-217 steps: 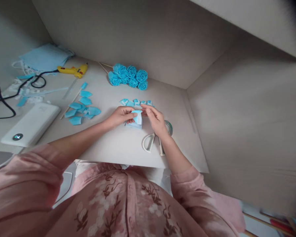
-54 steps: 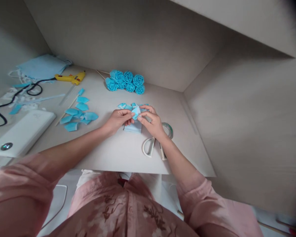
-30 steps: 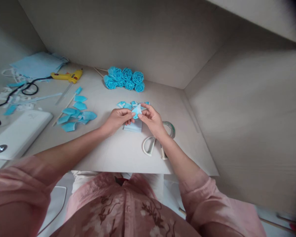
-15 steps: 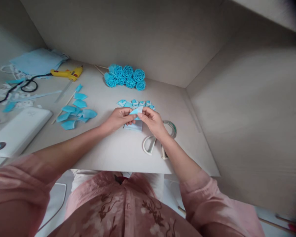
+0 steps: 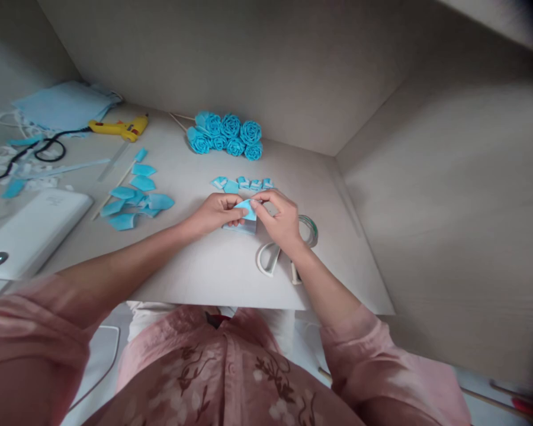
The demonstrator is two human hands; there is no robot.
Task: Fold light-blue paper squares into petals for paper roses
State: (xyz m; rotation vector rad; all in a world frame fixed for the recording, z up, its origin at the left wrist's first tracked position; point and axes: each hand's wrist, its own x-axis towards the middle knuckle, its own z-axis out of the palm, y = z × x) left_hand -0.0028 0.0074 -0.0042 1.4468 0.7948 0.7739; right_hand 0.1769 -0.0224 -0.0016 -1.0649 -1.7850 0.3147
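Our left hand and right hand pinch a blue petal above the table; blue roses lie beyond it, and our right forearm partly covers the scissors.

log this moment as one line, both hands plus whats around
left hand: gripping blue piece | right hand: at its upper right edge | beyond hands: folded blue pieces, then blue flowers | back left: yellow glue gun
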